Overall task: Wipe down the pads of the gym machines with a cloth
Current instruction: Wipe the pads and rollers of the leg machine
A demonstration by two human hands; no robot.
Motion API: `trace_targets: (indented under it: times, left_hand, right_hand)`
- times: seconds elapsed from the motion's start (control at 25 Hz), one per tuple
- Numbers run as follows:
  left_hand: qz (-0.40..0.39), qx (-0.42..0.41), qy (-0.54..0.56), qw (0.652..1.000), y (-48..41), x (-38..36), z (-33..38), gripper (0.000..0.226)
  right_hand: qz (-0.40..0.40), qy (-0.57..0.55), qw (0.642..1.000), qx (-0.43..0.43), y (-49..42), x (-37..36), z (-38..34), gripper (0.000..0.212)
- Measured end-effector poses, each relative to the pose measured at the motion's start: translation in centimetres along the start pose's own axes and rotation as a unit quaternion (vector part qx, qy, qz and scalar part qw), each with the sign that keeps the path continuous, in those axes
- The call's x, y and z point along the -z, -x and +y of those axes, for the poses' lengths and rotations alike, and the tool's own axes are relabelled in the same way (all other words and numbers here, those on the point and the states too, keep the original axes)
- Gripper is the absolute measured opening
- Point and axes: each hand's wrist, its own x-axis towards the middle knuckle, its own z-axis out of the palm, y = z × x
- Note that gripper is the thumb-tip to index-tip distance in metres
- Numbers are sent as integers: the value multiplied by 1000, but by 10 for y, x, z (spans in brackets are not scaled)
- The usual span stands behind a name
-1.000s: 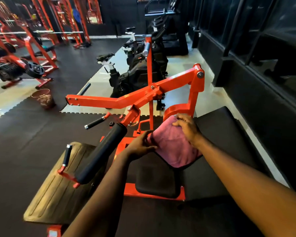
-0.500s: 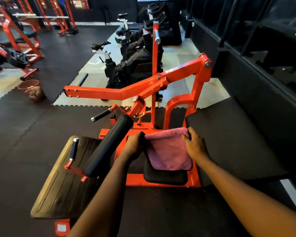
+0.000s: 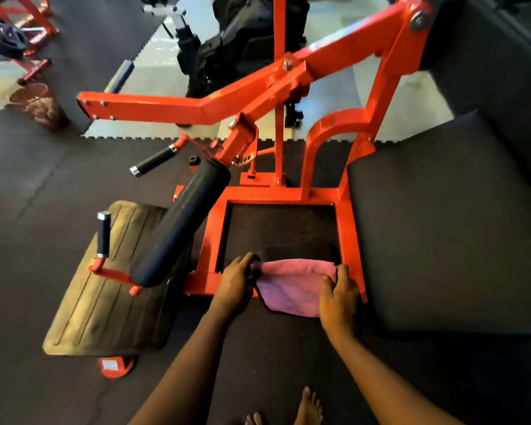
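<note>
1. The pink cloth (image 3: pixel 292 289) is spread over the small black seat pad (image 3: pixel 301 251) at the near edge of the orange frame (image 3: pixel 347 234), and its near half hangs down over the pad's front
2. The cloth's left edge is gripped by the left hand (image 3: pixel 236 282), whose fingers are curled round it
3. The right edge is held by the right hand (image 3: pixel 339 297), with bent fingers laid over the fabric; the thumb is hidden, so a firm hold is judged likely rather than plainly seen
4. The step in hand is judged to be the wiping of this seat pad, with the cloth stretched between both hands and drawn across its top
5. Only a strip of the pad's far side shows beyond the cloth, and how much has been wiped cannot be told
6. The long black roller pad (image 3: pixel 181 222), just left of the frame and above the ribbed footplate (image 3: pixel 105 296), is uncovered and is judged to be due next
7. For the next move, even downward pressure from both hands is called for, with the cloth pulled flat over the pad's front and sides, before it is gathered up and carried left to the roller pad
</note>
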Motion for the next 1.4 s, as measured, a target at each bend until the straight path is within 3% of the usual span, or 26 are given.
trace_targets:
  times: [0.2,0.32,0.44,0.52,0.6,0.72,0.8,0.88,1.0,1.04,1.16,1.24,1.4]
  left_hand:
    - [-42,-9,-22,999,-39,-88,-83,11]
    - [-73,3,-26,997,-73,-150,-155,32]
    - [-31,62,-29,997,-103,-201,-215,52]
    - [-29,102,-37,994,-121,-232,-249,51]
    - [-34,116,10,993,-130,-258,-270,53]
    - [35,105,129,985,-135,-285,-283,51]
    - [81,98,164,978,-136,-295,-285,48]
    - [80,94,182,976,-135,-297,-282,48]
    - [69,108,181,975,-129,-294,-276,48]
    - [68,112,177,975,-128,-294,-275,48]
    - [76,107,169,977,-133,-296,-281,47]
    - [80,107,165,977,-134,-297,-282,47]
    - [85,114,174,974,-130,-294,-277,45]
  right_hand:
    - [-9,-30,995,93,-29,-78,81,60]
    - [-32,-48,989,136,-59,-132,133,59]
    - [-43,-46,979,194,-90,-166,171,47]
    - [-80,-80,969,220,-114,-179,188,43]
    - [-114,-136,953,246,-139,-181,197,35]
    - [-126,-153,943,266,-168,-174,203,22]
    - [-111,-126,949,266,-184,-165,202,23]
    - [-92,-44,963,251,-199,-156,195,19]
    - [19,101,978,181,-208,-157,188,15]
    - [24,157,976,149,-203,-165,193,31]
    - [-130,312,932,131,-183,-215,227,103]
    - [-131,331,924,139,-171,-234,242,112]
    - [-61,328,933,133,-149,-235,256,122]
